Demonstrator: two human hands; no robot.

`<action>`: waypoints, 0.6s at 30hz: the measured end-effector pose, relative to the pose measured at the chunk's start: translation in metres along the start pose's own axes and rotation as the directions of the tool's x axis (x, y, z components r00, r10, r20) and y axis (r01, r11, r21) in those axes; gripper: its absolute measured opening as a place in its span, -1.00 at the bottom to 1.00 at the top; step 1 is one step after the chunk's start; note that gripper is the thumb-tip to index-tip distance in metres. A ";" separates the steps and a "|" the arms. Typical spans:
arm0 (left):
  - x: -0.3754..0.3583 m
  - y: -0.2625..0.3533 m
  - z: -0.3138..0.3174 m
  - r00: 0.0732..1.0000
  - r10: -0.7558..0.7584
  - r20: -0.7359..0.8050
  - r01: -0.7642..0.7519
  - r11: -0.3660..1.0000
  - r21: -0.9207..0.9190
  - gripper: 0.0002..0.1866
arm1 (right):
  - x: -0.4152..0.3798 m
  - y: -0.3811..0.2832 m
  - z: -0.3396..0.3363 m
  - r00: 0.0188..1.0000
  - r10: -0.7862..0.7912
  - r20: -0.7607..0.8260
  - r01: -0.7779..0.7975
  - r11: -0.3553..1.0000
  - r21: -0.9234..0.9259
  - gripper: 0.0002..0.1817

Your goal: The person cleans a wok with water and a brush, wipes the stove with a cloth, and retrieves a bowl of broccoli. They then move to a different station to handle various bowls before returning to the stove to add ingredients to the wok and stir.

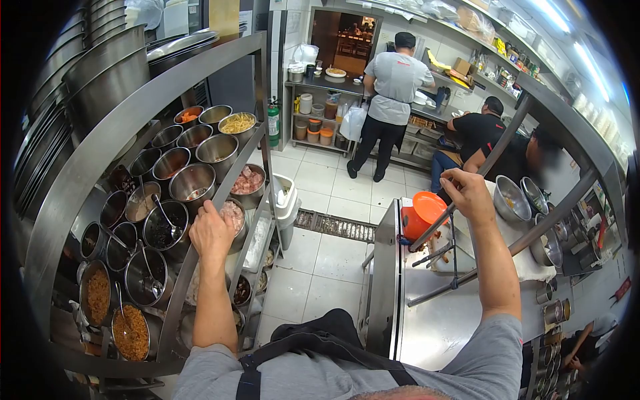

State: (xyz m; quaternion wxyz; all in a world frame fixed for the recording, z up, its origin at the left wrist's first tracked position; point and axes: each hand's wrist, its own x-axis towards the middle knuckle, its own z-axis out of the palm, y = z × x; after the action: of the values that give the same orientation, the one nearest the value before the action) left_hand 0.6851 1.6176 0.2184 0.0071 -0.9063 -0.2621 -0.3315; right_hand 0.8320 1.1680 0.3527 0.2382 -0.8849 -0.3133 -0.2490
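Observation:
My left hand [212, 231] is over the rack of metal pots on the left, its fingers bent and pressed together beside a pot of pale pink minced meat [233, 215]. What its fingertips hold, if anything, is hidden. Just beyond sits a pot of pink meat chunks [247, 180]. On the other side, my right hand [469, 193] is raised by a slanted metal bar [499, 148], fingers curled downward; I cannot make out anything in them. Below it stand an orange plastic bowl [429, 207] and the steel counter [433, 320].
Several pots hold chopped orange food [131, 333], shredded yellow food [237, 123] and dark sauce [165, 224]. A steel frame [143, 127] crosses above them. A co-worker [398, 83] stands at the back counter; two people [481, 130] are lower at right. Metal bowls [512, 199] stand at right.

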 end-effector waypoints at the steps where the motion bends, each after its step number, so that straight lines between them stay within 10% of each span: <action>1: 0.000 0.000 0.000 1.000 -0.002 0.003 0.002 1.000 -0.001 -0.67 | 0.000 0.000 0.000 1.000 0.000 0.000 0.000 1.000 0.000 -0.85; 18: 0.001 -0.001 0.000 1.000 -0.003 0.019 0.003 1.000 0.001 -0.68 | 0.000 -0.003 0.000 1.000 0.011 -0.016 -0.010 1.000 0.006 -0.87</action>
State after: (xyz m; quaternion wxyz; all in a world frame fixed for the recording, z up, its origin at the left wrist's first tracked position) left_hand 0.6849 1.6185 0.2188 0.0046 -0.9091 -0.2635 -0.3226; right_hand 0.8298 1.1701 0.3530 0.2449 -0.8838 -0.3075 -0.2539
